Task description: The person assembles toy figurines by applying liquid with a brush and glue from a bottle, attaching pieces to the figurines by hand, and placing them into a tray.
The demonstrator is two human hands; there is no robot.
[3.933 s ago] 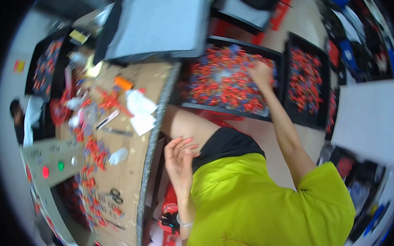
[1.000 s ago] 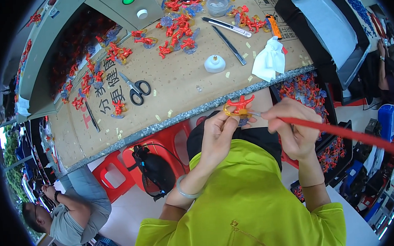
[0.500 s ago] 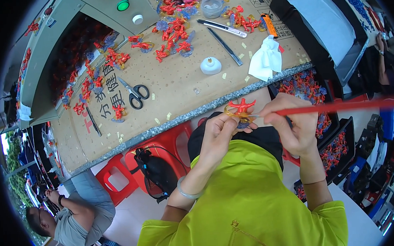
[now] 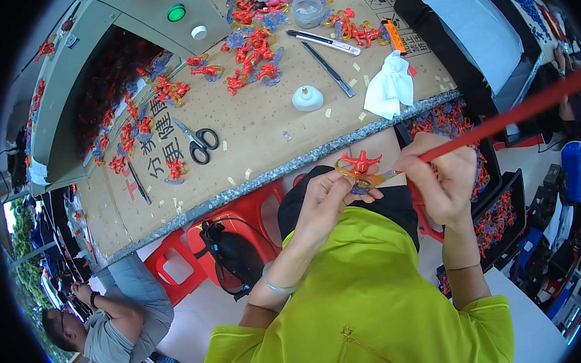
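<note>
My left hand (image 4: 327, 198) is closed on a small figurine (image 4: 360, 161) with a red body and translucent yellow and blue-purple parts, held above my lap just off the table's edge. In my right hand (image 4: 439, 177) is a slim paintbrush (image 4: 498, 124) with a long red handle. Its silvery tip end points left and is close to the figurine's yellow part; whether it touches cannot be made out. The handle slants up to the right. Fingers partly cover the figurine's lower side.
Many similar figurines (image 4: 251, 58) lie on the covered table (image 4: 248, 128), with scissors (image 4: 201, 143), a cutter knife (image 4: 323, 42), a white bottle (image 4: 308, 98) and a tissue (image 4: 389, 87). A black tray (image 4: 508, 242) of figurines stands right; a grey machine (image 4: 108, 17) and seated person (image 4: 123, 308) are left.
The brush's handle has swung from nearly level to slanting up right, and its tip has drawn slightly rightward. The figurine has turned a little in my left hand.
</note>
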